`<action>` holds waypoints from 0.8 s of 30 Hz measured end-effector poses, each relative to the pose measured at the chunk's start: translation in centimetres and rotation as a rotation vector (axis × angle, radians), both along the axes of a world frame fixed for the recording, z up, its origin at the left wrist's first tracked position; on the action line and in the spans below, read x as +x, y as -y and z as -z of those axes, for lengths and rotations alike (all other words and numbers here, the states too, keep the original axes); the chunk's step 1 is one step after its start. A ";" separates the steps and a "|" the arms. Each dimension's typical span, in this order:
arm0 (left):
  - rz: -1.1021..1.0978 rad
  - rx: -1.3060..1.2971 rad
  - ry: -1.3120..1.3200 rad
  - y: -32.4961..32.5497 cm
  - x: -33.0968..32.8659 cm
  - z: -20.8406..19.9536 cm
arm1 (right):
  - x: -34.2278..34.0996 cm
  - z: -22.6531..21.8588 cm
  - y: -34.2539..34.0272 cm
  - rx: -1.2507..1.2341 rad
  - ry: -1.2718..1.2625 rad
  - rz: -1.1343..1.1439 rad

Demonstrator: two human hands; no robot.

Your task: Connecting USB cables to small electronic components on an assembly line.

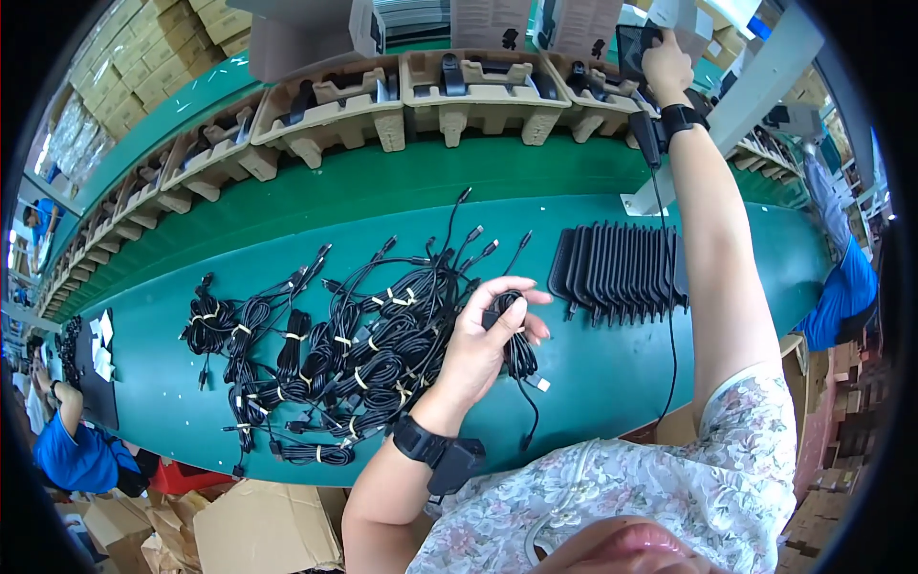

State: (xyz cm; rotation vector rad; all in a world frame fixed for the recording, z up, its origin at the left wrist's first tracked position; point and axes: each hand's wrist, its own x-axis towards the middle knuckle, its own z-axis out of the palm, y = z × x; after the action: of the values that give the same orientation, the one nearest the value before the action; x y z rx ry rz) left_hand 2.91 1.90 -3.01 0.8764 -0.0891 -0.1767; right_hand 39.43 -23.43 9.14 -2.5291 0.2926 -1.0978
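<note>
My left hand (481,340) is closed round a coiled black cable (519,356), thumb on top, above the green table. The cable's loose ends hang below it, one with a pale plug. Beside this hand lies a large heap of black cables (373,359), bundled with light ties. My right hand (666,67) is stretched to the far right, fingers closed on the edge of a flat black panel (634,48) above the moulded trays. To the right of my left hand, several thin black panels (617,268) stand in a close row.
Brown moulded trays (483,91) with black parts line a raised green ledge (382,187). Behind them stand open boxes (311,38). A grey post (755,91) rises near my right arm. Cardboard (268,526) lies below the table. People in blue work at both sides.
</note>
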 end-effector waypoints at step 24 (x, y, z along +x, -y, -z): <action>-0.369 -0.024 0.249 -0.5 0.9 -0.3 | -28.6 6.1 -11.3 0.301 -1.097 -1.534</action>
State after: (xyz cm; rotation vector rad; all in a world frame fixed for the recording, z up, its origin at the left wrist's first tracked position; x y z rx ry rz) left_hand 3.78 2.42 -2.74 0.8725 -0.1597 0.2784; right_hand 10.82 -12.11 3.01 -1.8600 -0.9787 0.8223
